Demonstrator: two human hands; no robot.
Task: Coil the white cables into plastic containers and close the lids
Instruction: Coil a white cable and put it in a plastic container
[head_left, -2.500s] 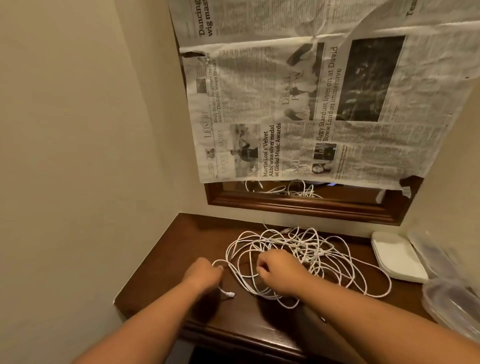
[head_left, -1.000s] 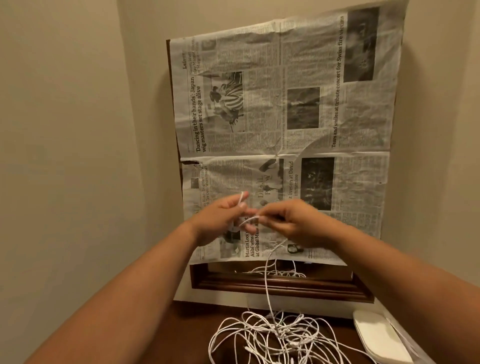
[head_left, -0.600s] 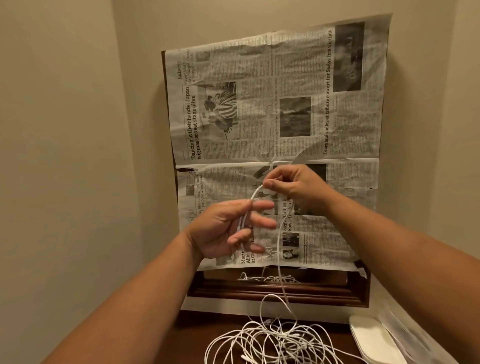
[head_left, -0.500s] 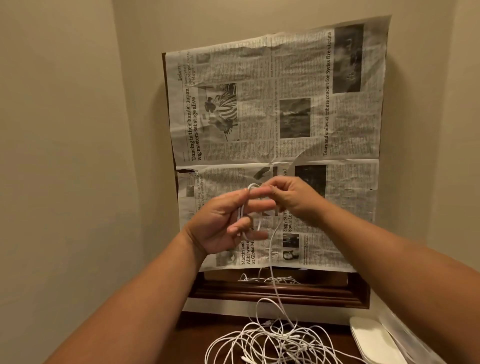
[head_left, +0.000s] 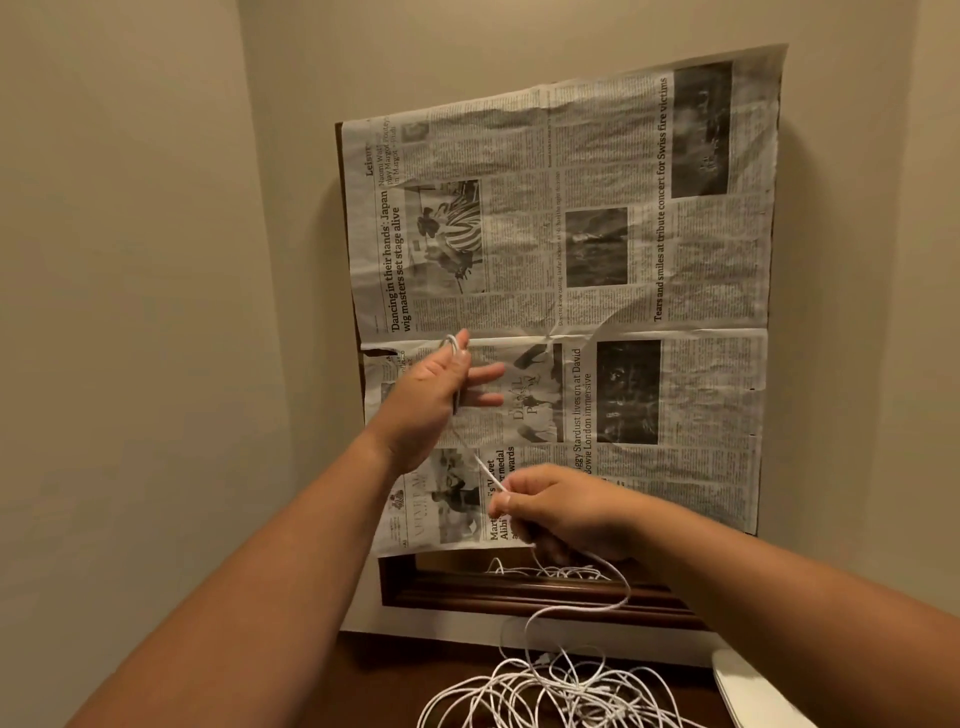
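Observation:
A tangle of white cable (head_left: 550, 691) lies on the dark wooden desk at the bottom of the view. One strand rises from it to my right hand (head_left: 561, 512), which pinches it between thumb and fingers. From there the strand runs up to my left hand (head_left: 434, 395), raised in front of the newspaper. A small loop of cable is wound over the left thumb and fingers, which are spread. A white container lid (head_left: 753, 696) shows at the bottom right edge.
Newspaper sheets (head_left: 571, 291) cover a wooden-framed mirror (head_left: 519, 595) on the wall behind the desk; its uncovered bottom strip reflects the cables. Beige walls close in on the left and right. The dark desk top (head_left: 395, 680) shows at the bottom.
My right hand has dropped from beside the left hand down and to the right, drawing the strand taut. My left hand keeps the loop and has shifted slightly up and left.

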